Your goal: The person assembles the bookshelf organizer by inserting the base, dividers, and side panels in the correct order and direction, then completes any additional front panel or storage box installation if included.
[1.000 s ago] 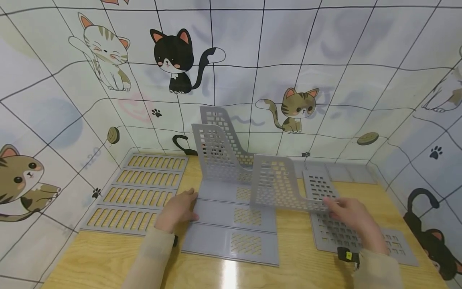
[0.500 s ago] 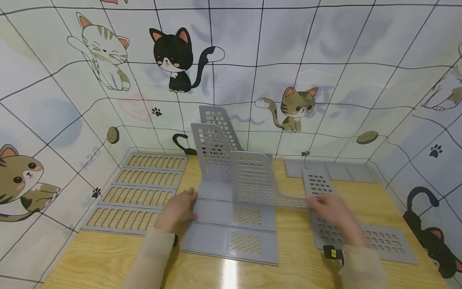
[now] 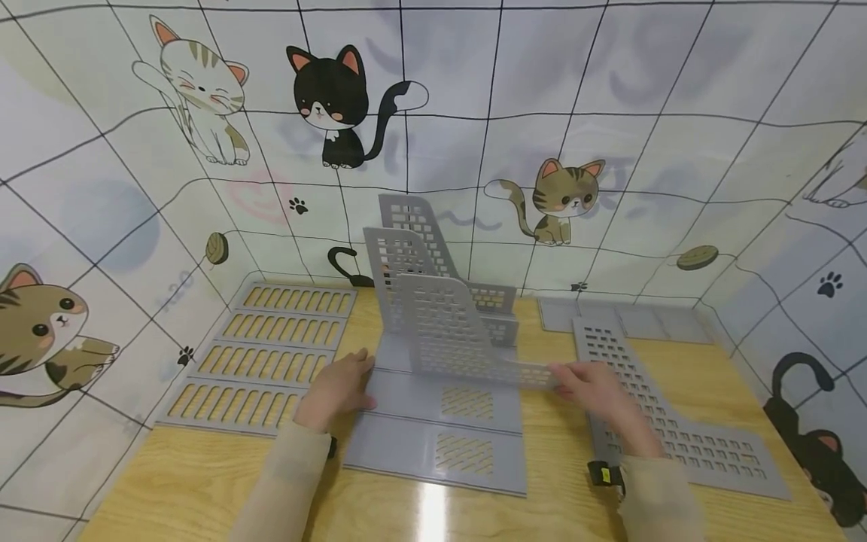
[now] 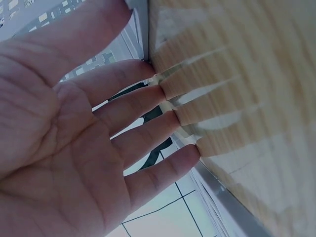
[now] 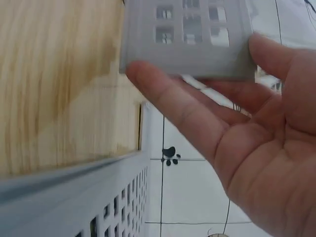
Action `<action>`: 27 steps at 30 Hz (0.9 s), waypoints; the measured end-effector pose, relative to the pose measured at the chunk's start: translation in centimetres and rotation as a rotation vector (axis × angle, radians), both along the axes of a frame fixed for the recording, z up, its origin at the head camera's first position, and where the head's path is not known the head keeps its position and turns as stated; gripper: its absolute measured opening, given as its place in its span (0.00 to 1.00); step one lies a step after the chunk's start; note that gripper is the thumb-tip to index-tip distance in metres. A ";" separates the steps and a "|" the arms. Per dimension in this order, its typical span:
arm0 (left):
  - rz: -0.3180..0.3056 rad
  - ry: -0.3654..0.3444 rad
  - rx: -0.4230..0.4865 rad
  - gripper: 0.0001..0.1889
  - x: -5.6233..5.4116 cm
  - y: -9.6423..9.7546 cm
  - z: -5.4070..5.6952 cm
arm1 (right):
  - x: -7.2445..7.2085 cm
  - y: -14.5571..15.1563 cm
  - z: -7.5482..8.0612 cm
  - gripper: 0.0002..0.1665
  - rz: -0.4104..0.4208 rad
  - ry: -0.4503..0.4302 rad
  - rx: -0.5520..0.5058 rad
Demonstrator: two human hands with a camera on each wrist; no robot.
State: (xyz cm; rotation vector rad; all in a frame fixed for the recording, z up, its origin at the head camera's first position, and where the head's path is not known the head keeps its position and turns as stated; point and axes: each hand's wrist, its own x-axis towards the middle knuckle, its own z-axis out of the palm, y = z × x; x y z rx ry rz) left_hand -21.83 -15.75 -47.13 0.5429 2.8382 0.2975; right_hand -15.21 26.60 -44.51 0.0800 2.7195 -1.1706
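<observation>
In the head view, a grey base panel (image 3: 389, 444) lies flat on the table. Two perforated, L-shaped divider panels, a front one (image 3: 400, 252) and a back one (image 3: 415, 218), stand upright at its far end. My right hand (image 3: 596, 388) pinches the low, narrow end of a third divider panel (image 3: 450, 327), holding it upright above the base panel; whether its bottom edge touches the base cannot be told. My left hand (image 3: 336, 391) rests beside the base panel's left edge. In the left wrist view its fingers (image 4: 143, 145) are extended, tips on the table, with the thumb at the panel edge.
On the left a slotted grey panel (image 3: 328, 342) lies flat. Another perforated divider (image 3: 653, 410) lies flat on the right, in front of a thin grey panel (image 3: 660, 325) by the back wall. Cat-patterned walls enclose the wooden table (image 3: 562, 482).
My right hand has moved left, carrying the divider panel from right of the base panel to over it, nearer the standing dividers. The left hand has stayed in place.
</observation>
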 end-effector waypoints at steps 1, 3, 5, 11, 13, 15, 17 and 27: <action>0.002 0.001 -0.003 0.43 0.0 0.0 0.0 | -0.1 -0.3 0.0 0.35 0.013 0.017 -0.003; 0.008 -0.001 -0.006 0.44 -0.1 0.0 0.1 | -0.2 -0.9 -0.2 0.33 0.028 0.059 0.018; 0.012 -0.002 -0.009 0.44 -0.2 0.1 0.1 | -0.3 -1.5 -0.5 0.31 0.021 0.095 0.025; 0.027 -0.014 -0.014 0.44 -0.3 0.2 0.2 | -0.6 -2.7 -1.5 0.29 0.013 0.163 -0.016; 0.032 -0.013 -0.005 0.44 -0.4 0.2 0.1 | -0.7 -3.0 -1.7 0.31 -0.001 0.152 -0.033; 0.042 -0.015 0.011 0.43 -0.3 0.2 0.0 | -0.7 -3.1 -1.8 0.32 -0.019 0.135 -0.050; 0.054 -0.015 0.028 0.41 0.0 0.2 -0.1 | -0.7 -3.1 -1.8 0.32 -0.035 0.117 -0.050; 0.060 -0.073 0.053 0.42 2.5 -0.3 0.2 | -0.7 -3.9 -1.8 0.30 -0.014 0.161 0.039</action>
